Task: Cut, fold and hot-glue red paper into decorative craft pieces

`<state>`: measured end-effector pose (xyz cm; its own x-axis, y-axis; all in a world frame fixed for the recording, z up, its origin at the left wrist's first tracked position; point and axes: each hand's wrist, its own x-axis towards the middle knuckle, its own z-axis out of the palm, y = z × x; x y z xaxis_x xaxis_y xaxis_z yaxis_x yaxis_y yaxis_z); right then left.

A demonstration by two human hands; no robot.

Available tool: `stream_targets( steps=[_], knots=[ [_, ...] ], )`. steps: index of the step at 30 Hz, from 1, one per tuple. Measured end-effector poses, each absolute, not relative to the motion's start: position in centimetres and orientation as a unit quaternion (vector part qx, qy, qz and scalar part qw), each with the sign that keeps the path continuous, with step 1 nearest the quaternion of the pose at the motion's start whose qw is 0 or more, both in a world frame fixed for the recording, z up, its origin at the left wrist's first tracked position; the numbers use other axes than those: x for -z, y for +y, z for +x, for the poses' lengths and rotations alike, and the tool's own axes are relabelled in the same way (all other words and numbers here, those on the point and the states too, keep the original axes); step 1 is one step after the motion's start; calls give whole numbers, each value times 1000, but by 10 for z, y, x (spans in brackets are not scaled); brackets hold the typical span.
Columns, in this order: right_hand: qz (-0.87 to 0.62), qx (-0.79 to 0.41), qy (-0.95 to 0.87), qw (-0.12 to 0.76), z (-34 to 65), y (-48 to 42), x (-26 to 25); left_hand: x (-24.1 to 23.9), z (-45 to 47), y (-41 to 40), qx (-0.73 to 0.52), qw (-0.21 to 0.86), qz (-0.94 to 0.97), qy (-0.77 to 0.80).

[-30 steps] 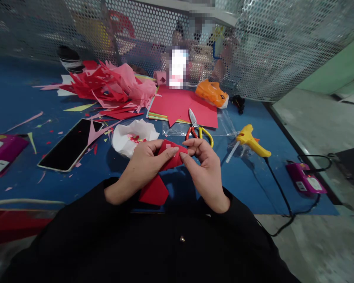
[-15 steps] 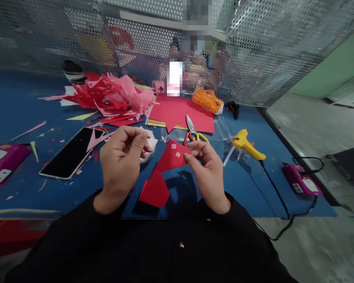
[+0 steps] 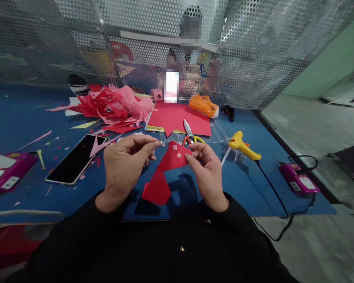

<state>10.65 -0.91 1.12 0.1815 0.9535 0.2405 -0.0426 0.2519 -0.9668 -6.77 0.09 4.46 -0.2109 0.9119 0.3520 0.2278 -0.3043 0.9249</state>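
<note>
A folded red paper piece [image 3: 175, 156] hangs from my right hand [image 3: 208, 171], its edge pinched between thumb and fingers. Two small pale pink squares [image 3: 175, 147] sit on its upper face, and a lower red flap [image 3: 157, 188] droops towards me. Close to the left of the paper, my left hand [image 3: 125, 169] is closed in a pinch. Something tiny and whitish shows at its fingertips, too small to name. Behind the paper lie scissors [image 3: 188, 127] with red and yellow handles, partly hidden by it. White material behind my left hand is mostly covered.
Red paper sheets [image 3: 179, 116] are stacked at the back, beside a heap of red and pink scraps [image 3: 106, 102]. A phone [image 3: 75, 159] lies left. An orange packet [image 3: 204, 105], a yellow glue gun [image 3: 243, 146] and a purple power strip [image 3: 299, 179] stand to the right, with trailing cables.
My left hand has moved right, from above the white material to beside the red paper, still pinched. My right hand keeps its hold on the paper. The camera view has shifted slightly.
</note>
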Motion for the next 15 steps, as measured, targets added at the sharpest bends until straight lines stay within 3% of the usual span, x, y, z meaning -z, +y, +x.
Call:
stream_targets(
  steps=[6,15],
  knots=[
    [-454,-413,-484,624,108,-10,-9,-39,-64,7,-580,332,586,458],
    [-444,-395,-480,646,110,-8,-8,-35,-62,6,-548,295,602,500]
  ],
)
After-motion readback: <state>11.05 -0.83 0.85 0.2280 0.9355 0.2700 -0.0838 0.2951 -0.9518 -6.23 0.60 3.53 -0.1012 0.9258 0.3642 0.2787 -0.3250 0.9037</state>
